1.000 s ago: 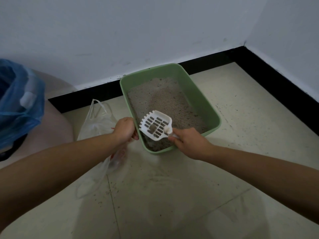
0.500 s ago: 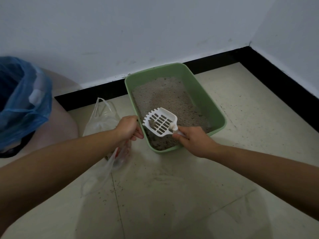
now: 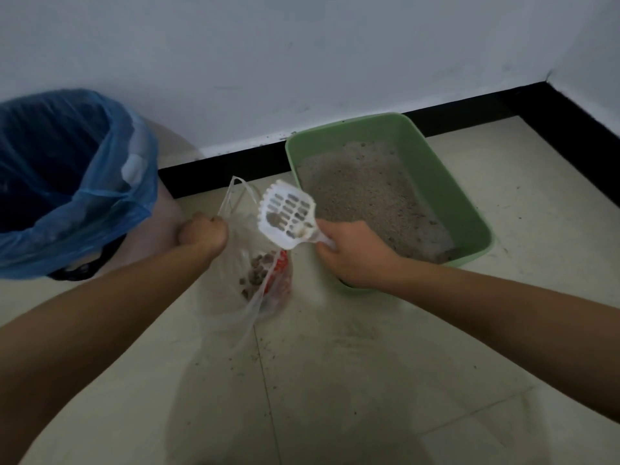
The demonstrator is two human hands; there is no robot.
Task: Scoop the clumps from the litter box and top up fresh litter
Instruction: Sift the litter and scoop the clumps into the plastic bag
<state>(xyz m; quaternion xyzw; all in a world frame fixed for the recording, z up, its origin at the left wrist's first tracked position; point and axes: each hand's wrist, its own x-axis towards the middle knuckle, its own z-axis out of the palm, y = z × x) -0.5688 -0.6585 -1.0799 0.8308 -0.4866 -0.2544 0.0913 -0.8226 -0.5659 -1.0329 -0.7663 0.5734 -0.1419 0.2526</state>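
A green litter box (image 3: 446, 182) holding grey litter (image 3: 365, 189) stands on the floor against the wall. My right hand (image 3: 352, 256) grips the handle of a white slotted scoop (image 3: 287, 213), which hangs over the mouth of a clear plastic bag (image 3: 248, 250) left of the box. A few dark clumps lie in the scoop. My left hand (image 3: 203, 231) grips the bag's left edge and holds it up. Brown clumps and something red sit in the bag's bottom.
A bin lined with a blue bag (image 3: 63, 176) stands at the far left by the wall. A black skirting (image 3: 221, 169) runs along the wall and turns a corner at the right. Scattered litter grains dot the pale tiled floor (image 3: 369, 364).
The scoop has come out of the litter box and moved left over the plastic bag. My left hand has pulled the bag's edge up and open. The view has turned left.
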